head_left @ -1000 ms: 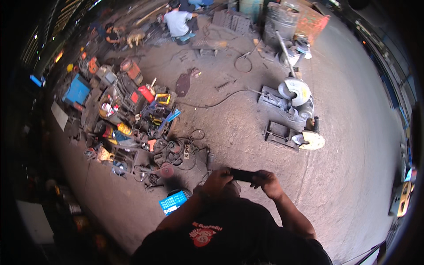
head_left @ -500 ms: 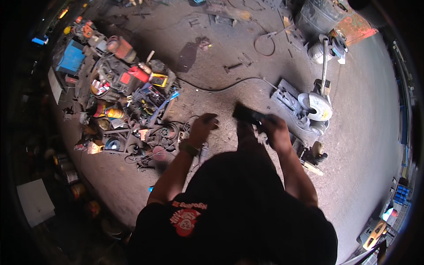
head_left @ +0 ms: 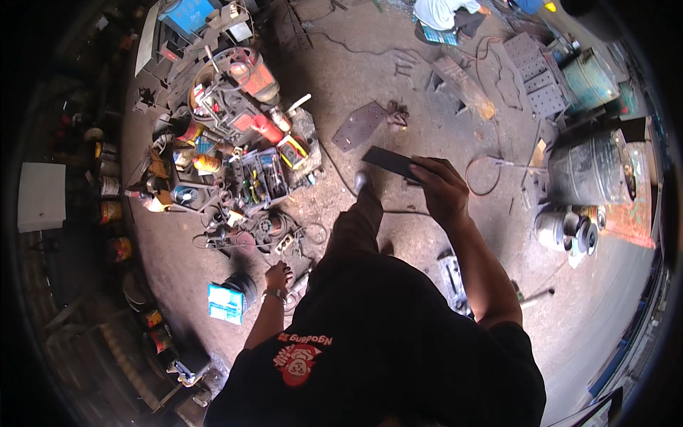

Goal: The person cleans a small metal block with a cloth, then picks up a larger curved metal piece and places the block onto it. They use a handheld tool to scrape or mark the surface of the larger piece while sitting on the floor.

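Note:
In my right hand (head_left: 442,188) is a flat, dark rectangular plate (head_left: 391,163), gripped at its right end and jutting left over the floor. My fingers wrap its edge, with the thumb side hidden from view. Low at my left side hangs my left hand (head_left: 279,276), its fingers curled in and nothing visible in them. A wristwatch (head_left: 274,293) sits on that wrist. Beside it are a cable coil (head_left: 274,228) and a blue-and-white box (head_left: 225,304). One shoe (head_left: 361,181) shows below the plate.
Tools, cans and a toolbox (head_left: 260,178) crowd the left. A drilled metal plate (head_left: 360,126) lies ahead on the floor, with a hose (head_left: 334,167) nearby. Drums (head_left: 587,167) stand at the right. Another person (head_left: 445,14) is low down at the far end, beside perforated plates (head_left: 537,75).
My view has swung to the right and further ahead. The dark plate has come up in my right hand, while my left hand has dropped back to my side. A leg is stepping forward.

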Action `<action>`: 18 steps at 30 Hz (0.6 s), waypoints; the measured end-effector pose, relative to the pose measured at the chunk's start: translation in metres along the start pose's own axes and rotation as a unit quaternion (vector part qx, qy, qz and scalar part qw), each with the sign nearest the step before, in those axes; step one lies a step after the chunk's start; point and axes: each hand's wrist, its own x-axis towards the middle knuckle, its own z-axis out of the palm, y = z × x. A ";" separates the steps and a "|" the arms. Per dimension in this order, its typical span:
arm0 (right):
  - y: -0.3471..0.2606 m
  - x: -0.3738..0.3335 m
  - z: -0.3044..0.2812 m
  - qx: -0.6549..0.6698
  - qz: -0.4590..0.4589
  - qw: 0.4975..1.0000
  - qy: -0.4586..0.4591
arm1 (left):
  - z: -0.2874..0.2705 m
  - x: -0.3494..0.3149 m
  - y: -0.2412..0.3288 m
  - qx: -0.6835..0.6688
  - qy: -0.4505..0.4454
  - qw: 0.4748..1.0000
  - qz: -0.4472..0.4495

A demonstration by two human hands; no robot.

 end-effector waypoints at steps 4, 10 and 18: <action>0.068 0.114 0.039 -0.035 -0.094 0.995 -0.023 | 0.125 0.033 0.071 -0.030 0.046 0.998 -0.015; 0.217 0.195 0.104 -0.040 0.057 0.988 -0.135 | 0.267 0.193 0.184 -0.125 -0.204 0.968 0.078; 0.401 0.135 0.066 -0.161 0.340 0.889 -0.261 | 0.478 0.121 0.527 0.176 -0.128 0.908 0.358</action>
